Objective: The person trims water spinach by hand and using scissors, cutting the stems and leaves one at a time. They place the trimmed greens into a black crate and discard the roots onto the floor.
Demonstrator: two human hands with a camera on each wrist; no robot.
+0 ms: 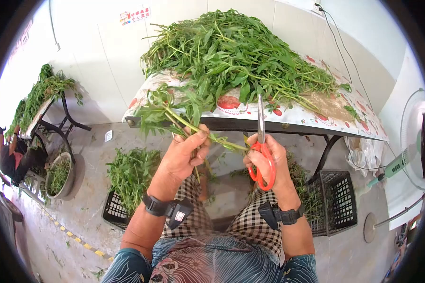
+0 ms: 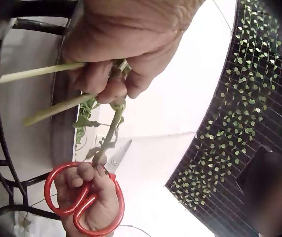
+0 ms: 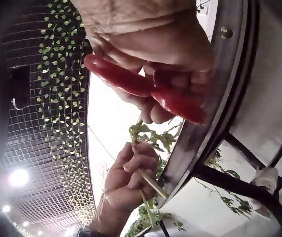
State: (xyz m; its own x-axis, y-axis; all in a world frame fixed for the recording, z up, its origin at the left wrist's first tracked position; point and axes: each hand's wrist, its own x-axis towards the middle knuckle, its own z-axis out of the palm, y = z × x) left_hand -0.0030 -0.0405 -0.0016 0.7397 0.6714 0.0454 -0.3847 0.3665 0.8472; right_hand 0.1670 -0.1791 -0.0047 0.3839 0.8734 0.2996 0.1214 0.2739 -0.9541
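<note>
In the head view my left hand [image 1: 188, 150] pinches several green leafy stems [image 1: 178, 118], whose leaves spread over the table's front edge. Two cut stem ends jut from under its fingers in the left wrist view. My right hand [image 1: 275, 158] holds red-handled scissors [image 1: 264, 162] with the blades [image 1: 261, 115] pointing up and away. Its thumb and fingertips also pinch the end of one stem [image 1: 231, 144] that runs across from the left hand. In the left wrist view the scissors [image 2: 117, 197] hang in the right hand [image 2: 94, 197], fingers at the stem.
A large heap of greens [image 1: 231, 52] lies on the patterned tablecloth [image 1: 151, 87]. Below stand a left crate [image 1: 114, 207] with greens and a black right crate [image 1: 340, 200]. A fan [image 1: 396, 162] is at the right; another person [image 1: 9, 155] sits far left near a basin [image 1: 70, 179].
</note>
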